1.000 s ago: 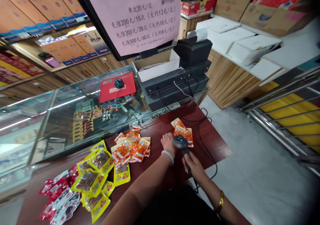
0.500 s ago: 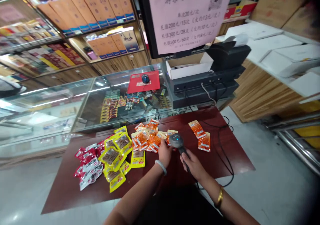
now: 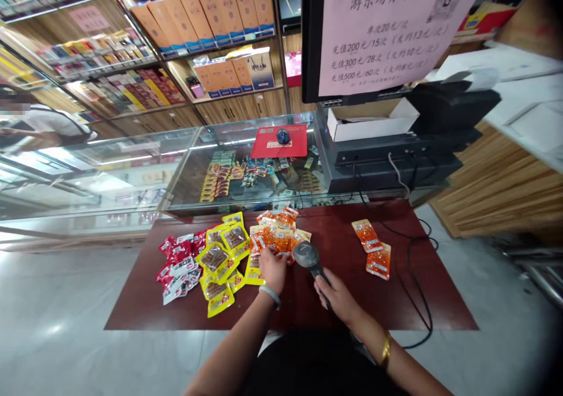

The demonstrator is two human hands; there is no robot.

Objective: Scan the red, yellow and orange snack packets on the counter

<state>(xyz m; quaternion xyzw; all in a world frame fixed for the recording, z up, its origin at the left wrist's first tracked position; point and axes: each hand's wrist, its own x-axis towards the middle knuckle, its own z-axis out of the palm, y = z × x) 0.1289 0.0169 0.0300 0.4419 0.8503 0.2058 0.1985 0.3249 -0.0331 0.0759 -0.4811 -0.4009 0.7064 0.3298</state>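
Observation:
My right hand [image 3: 338, 296] grips a dark handheld barcode scanner [image 3: 307, 255], its head pointing away from me over the dark red tabletop [image 3: 325, 308]. Just left of the scanner, my left hand [image 3: 272, 271] reaches onto a pile of orange snack packets [image 3: 263, 236], fingers slightly apart; its fingertips partly hide the packets they touch. Beside that pile lie yellow snack packets [image 3: 214, 257] with brown sticks showing through. Red and white packets [image 3: 180, 267] are heaped at the far left. Two orange packets [image 3: 368, 236] lie apart on the right.
A black cable [image 3: 413, 284] loops along the table's right side. Behind the table stand a glass display counter [image 3: 185, 179] with a mouse [image 3: 282, 136] on a red mat [image 3: 264, 144], and a monitor carrying a pink notice [image 3: 387, 32]. A person [image 3: 44, 126] is at far left.
My left hand has moved left, away from the scanner and onto the orange pile. The scanner stays in my right hand. The view has swung left, bringing a person into sight.

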